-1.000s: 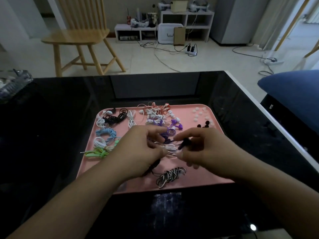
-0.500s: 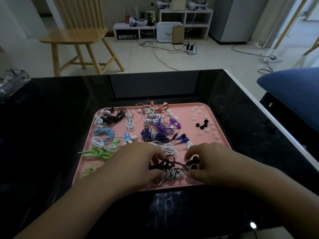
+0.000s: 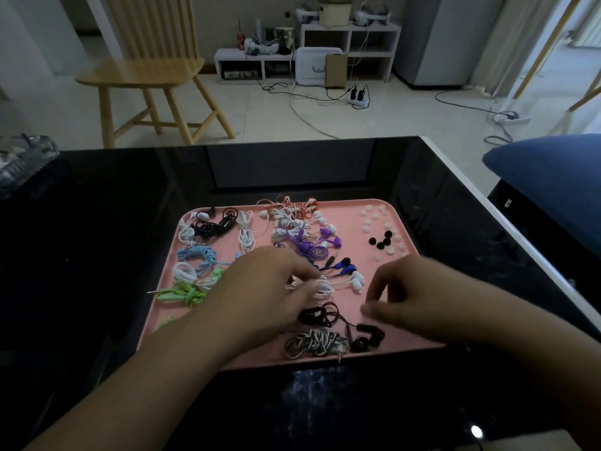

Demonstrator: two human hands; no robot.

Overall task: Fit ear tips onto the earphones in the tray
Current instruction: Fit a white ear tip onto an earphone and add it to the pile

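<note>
Left hand (image 3: 260, 288) pinching white earphones (image 3: 325, 285); right hand (image 3: 409, 291) loose, empty, over tray (image 3: 354, 252).

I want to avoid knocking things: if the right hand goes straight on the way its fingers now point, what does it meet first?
The right hand points left and slightly away. First in that line are probably the white earphones, just past its fingertips; height above the pink tray is unclear.

Both hands hover over the pink tray (image 3: 354, 255) of bundled earphones (image 3: 302, 242).
</note>
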